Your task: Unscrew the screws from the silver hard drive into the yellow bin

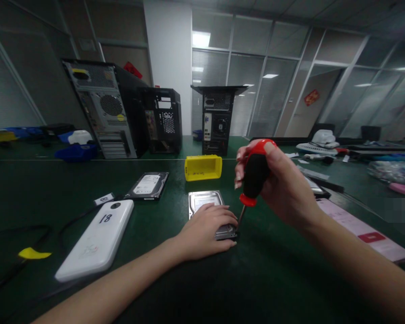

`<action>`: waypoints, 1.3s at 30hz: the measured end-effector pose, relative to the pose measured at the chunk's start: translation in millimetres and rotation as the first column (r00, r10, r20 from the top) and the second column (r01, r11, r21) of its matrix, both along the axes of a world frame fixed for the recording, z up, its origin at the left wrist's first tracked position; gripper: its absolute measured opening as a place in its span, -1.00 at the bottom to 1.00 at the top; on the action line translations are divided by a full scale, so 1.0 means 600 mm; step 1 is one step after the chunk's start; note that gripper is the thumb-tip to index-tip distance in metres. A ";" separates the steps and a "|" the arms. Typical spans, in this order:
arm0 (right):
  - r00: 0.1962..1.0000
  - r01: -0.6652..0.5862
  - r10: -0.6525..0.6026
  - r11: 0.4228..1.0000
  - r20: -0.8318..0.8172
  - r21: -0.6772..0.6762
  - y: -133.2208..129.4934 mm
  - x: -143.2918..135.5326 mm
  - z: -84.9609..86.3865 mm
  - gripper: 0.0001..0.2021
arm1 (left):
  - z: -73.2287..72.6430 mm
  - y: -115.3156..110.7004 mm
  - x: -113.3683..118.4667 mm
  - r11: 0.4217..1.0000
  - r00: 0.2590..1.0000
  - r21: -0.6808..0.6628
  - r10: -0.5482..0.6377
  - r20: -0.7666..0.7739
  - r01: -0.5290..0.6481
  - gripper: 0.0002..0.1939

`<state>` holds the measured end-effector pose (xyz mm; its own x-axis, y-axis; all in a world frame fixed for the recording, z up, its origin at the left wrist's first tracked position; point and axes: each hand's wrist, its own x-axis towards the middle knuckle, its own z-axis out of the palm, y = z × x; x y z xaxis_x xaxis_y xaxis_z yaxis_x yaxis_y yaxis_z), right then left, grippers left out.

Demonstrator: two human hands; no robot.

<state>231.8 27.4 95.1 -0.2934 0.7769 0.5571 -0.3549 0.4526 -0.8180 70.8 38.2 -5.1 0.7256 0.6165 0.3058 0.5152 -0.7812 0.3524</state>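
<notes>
A silver hard drive point(205, 198) lies on the green table in front of me. Over its near part rests my left hand point(211, 229), fingers across the top and thumb along the near edge, gripping it against the table. My right hand point(273, 180) is closed around the black and red handle of a screwdriver point(254, 175). The screwdriver tilts slightly, its thin shaft pointing down to the drive's near right corner. The tip appears to touch that corner; whether it sits in a screw is too small to tell. Beyond the drive stands a yellow bin point(203, 173) with small dark bits inside.
A second hard drive point(148, 185) and a white power bank point(96, 238) marked 18, with a cable, lie left. Computer cases point(121, 108) stand at the back. On the right are a phone with a pink screen point(361, 229), metal strips, and a bagged bundle point(393, 171).
</notes>
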 end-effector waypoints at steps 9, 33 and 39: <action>1.000 -0.031 0.031 1.000 -0.001 0.007 0.003 0.001 -0.001 -0.73 | -0.001 0.003 0.000 1.000 1.000 0.006 -0.006 0.000 0.006 -0.66; 1.000 0.010 -0.011 0.998 0.018 0.063 -0.001 0.000 0.001 -0.73 | -0.001 0.002 -0.001 1.000 1.000 0.000 -0.014 0.010 0.014 -0.67; 1.000 0.006 -0.007 1.000 0.022 0.020 -0.005 -0.001 0.001 -0.81 | 0.002 0.000 0.000 1.000 1.000 -0.001 -0.011 0.011 0.011 -0.67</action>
